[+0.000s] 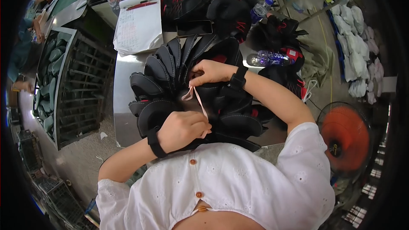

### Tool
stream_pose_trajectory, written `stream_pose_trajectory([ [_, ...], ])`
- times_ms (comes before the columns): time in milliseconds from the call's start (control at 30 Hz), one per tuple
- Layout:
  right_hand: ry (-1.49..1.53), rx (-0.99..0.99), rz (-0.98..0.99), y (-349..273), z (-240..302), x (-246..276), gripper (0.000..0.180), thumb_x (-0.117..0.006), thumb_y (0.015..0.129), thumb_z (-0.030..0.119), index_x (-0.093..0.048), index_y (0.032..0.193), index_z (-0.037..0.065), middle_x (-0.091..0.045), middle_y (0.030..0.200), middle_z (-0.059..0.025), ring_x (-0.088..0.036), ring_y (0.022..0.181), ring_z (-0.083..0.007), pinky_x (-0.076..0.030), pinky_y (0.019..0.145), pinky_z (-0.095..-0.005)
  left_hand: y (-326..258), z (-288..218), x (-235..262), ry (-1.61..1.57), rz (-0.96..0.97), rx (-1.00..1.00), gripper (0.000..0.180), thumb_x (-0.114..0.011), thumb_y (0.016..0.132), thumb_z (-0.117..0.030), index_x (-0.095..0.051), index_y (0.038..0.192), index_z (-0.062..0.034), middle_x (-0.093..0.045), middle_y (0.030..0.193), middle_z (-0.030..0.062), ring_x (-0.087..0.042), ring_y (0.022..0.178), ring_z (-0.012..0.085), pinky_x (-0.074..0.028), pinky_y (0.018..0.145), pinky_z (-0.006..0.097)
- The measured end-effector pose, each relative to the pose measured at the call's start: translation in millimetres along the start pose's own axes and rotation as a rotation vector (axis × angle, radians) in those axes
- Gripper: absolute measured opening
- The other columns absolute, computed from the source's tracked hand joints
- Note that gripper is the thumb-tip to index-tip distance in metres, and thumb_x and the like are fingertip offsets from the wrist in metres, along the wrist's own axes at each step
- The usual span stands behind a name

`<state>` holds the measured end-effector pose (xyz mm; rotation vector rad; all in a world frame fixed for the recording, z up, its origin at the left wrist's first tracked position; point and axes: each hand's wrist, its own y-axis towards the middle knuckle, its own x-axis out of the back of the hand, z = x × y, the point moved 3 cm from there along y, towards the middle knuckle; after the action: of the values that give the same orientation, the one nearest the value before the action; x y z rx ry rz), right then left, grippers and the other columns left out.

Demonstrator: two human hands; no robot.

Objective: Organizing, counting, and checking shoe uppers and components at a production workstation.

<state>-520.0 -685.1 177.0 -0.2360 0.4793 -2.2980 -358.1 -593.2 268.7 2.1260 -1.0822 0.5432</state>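
White blouse (pixel 238 187) with three small orange buttons fills the near foreground, short sleeves to either side. Far left: a dark slatted rack (pixel 81 89) holding grey-green shoe parts, another person's arm at its upper edge. Moving right, left hand (pixel 182 128), black wristband on the wrist, fingers curled shut, pinching the lower end of a pale pink band (pixel 197 100). Band runs taut up and slightly left to the right hand (pixel 211 71), also wristbanded, fingertips pressed together on the upper end, a small loop hanging just beside. Both hands sit over a fanned bundle of black shoe uppers (pixel 170 81) with light stitching, resting on a metal table (pixel 123 115); count of uppers unclear, roughly a dozen edges showing. Behind the bundle: one white paper pad (pixel 138 27) with handwriting, one red pen (pixel 142 4) lying on its top edge. Further right: more black uppers with red trim heaped, two clear plastic bottles (pixel 268 58), one lying down with a purple label, one upright behind with a blue cap. Far right: one orange floor fan (pixel 346 136), and a row of white bundles (pixel 358 55) along the floor.
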Motion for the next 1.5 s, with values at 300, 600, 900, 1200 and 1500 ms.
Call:
stream_pose_trajectory([
  [300, -0.473, 0.237, -0.291, -3.3, -2.4, 4.8, 0.022, -0.069, 0.068, 0.018, -0.065, 0.079, -0.001, -0.063, 0.067, -0.0130, -0.062, 0.063, -0.0235, -0.047, 0.058, -0.0299, 3.4, 13.9, 13.7, -0.113, -0.149, 0.066, 0.014, -0.069, 0.064, -0.001, -0.061, 0.075, -0.0014, -0.062, 0.075, 0.0074, -0.062, 0.065, 0.0227, -0.051, 0.058, 0.030],
  [600, -0.207, 0.447, -0.422, -40.4, 15.3, -19.7, 0.012, -0.058, 0.084, 0.010, -0.053, 0.083, 0.000, -0.057, 0.080, -0.0061, -0.054, 0.072, -0.0134, -0.044, 0.066, -0.0257, 30.6, 103.7, 17.9, -0.363, -0.117, 0.291, 0.055, -0.052, 0.064, 0.014, -0.035, 0.115, 0.0024, -0.044, 0.122, 0.0223, -0.046, 0.113, 0.0353, -0.038, 0.094, 0.036],
  [900, 0.103, 0.984, -0.858, -166.5, 85.9, -1.7, 0.016, -0.055, 0.088, 0.017, -0.046, 0.083, 0.005, -0.048, 0.066, -0.0065, -0.042, 0.056, -0.0097, -0.034, 0.051, -0.0218, 38.8, 142.6, -8.3, 0.557, 0.199, 0.164, 0.030, -0.058, 0.071, -0.016, -0.060, 0.098, -0.0064, -0.060, 0.092, 0.0037, -0.045, 0.102, 0.0188, -0.035, 0.081, 0.031],
  [1200, -0.448, 0.027, -0.418, -103.0, 66.7, -3.4, 0.019, -0.054, 0.083, 0.015, -0.060, 0.095, 0.001, -0.064, 0.076, -0.0110, -0.062, 0.060, -0.0216, -0.045, 0.052, -0.0269, 40.2, 139.6, -8.5, 0.135, 0.158, 0.225, 0.012, -0.064, 0.077, -0.023, -0.069, 0.084, -0.0148, -0.061, 0.081, -0.0045, -0.046, 0.100, 0.0147, -0.030, 0.082, 0.035],
  [1500, -0.944, 0.044, -0.902, -44.5, 25.2, -37.6, 0.031, -0.062, 0.074, 0.033, -0.062, 0.071, 0.002, -0.059, 0.064, -0.0153, -0.059, 0.065, -0.0331, -0.045, 0.059, -0.0416, 32.3, 148.3, -4.8, 0.008, 0.211, 0.273, 0.015, -0.065, 0.076, -0.021, -0.068, 0.086, -0.0101, -0.056, 0.100, 0.0055, -0.044, 0.107, 0.0196, -0.029, 0.088, 0.038],
])
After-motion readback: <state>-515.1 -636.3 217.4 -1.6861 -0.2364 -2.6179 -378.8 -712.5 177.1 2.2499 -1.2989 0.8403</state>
